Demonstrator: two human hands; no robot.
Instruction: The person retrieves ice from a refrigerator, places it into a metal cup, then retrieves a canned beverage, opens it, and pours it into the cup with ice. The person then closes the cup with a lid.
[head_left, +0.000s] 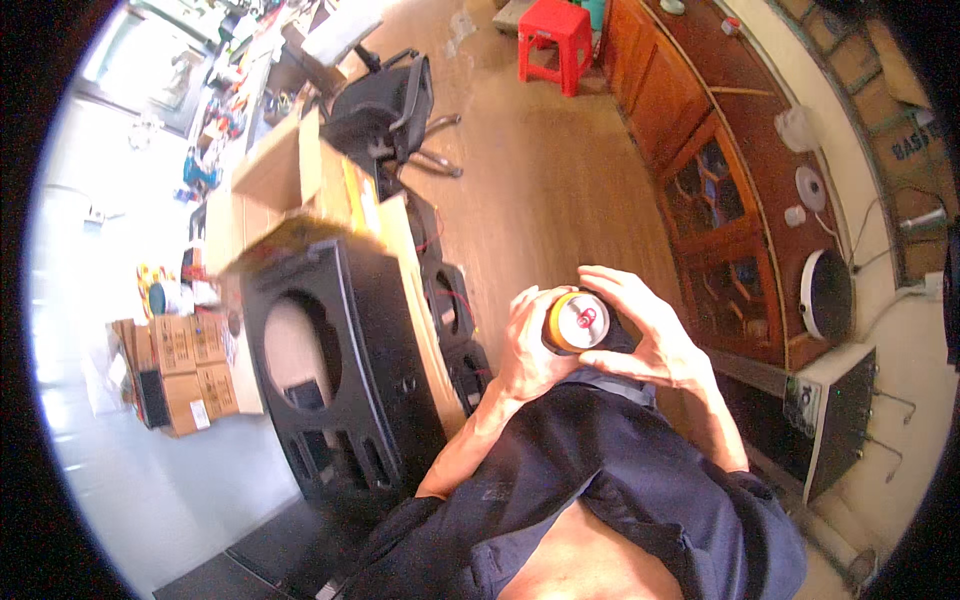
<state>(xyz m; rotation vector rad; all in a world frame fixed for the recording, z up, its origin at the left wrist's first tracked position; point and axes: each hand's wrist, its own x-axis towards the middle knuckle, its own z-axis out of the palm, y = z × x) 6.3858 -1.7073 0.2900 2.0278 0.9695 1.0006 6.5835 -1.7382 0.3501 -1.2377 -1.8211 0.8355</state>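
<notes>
A yellow drink can (562, 330) with a silver top and a red pull tab stands upright before my body. My left hand (530, 345) is wrapped round its left side. On the other side, my right hand (655, 335) curves in a wide C, fingers and thumb spread apart. A dark gap shows between that palm and the can. Its thumb tip comes close to the can's lower right rim; whether it touches is hard to tell. The tab lies flat on the top.
Left of me stands a black speaker cabinet (345, 370) with a large round hole, an open cardboard box (300, 190) behind it. Further off are a black office chair (385, 105) and a red stool (555, 45). A wooden cabinet (690, 130) lines the right.
</notes>
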